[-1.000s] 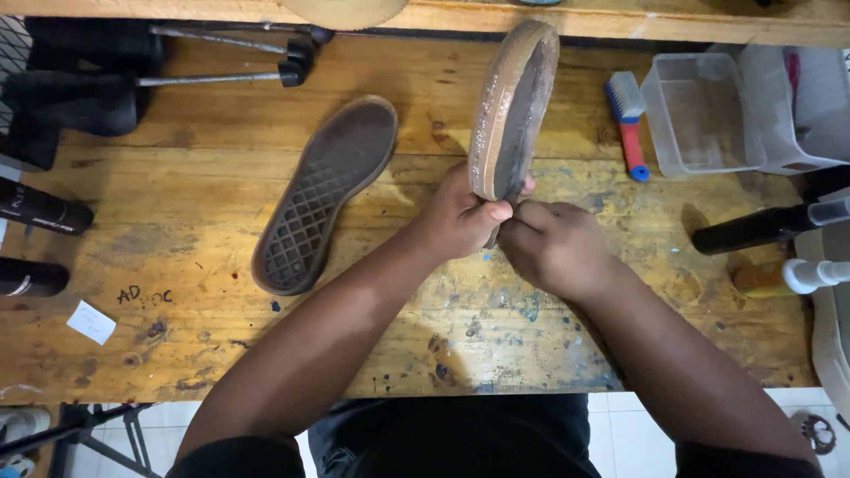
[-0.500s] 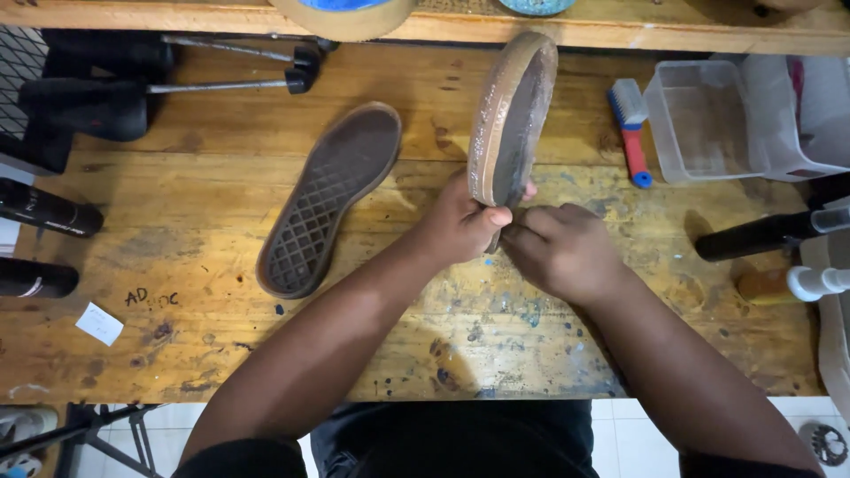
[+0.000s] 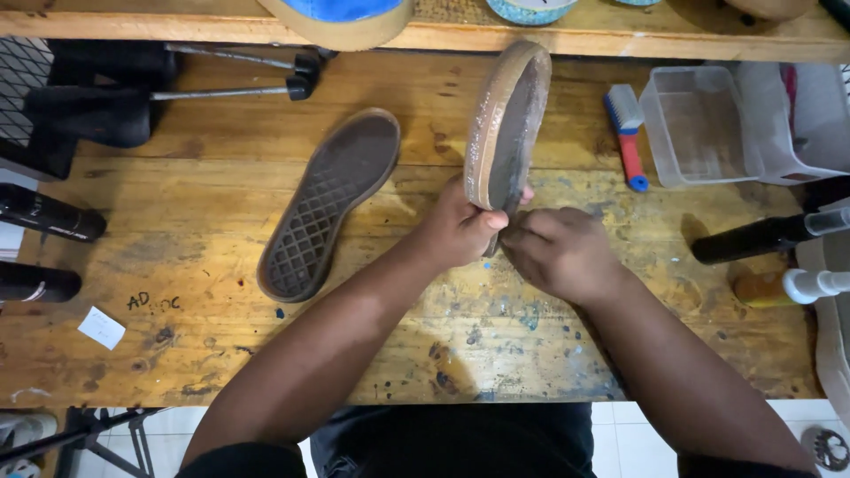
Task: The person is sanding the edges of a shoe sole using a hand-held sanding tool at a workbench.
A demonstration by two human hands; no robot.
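Observation:
A brown rubber shoe sole (image 3: 506,124) stands on edge above the wooden bench (image 3: 221,354), its dark inner face turned right. My left hand (image 3: 462,223) grips its lower end, thumb over the rim. Close against it, my right hand (image 3: 560,252) pinches at the same lower end with curled fingers. A second sole (image 3: 329,202) lies flat on the bench to the left, tread side up with a diamond pattern.
A red and blue brush (image 3: 627,133) and a clear plastic tub (image 3: 699,124) sit at the back right. Dark bottles (image 3: 49,212) lie at the left edge, another dark bottle (image 3: 761,237) and a white-nozzled bottle (image 3: 788,285) at the right. Metal tools (image 3: 230,75) rest at the back left.
Both hands still hold the upright sole in about the same spot; the sole has barely shifted.

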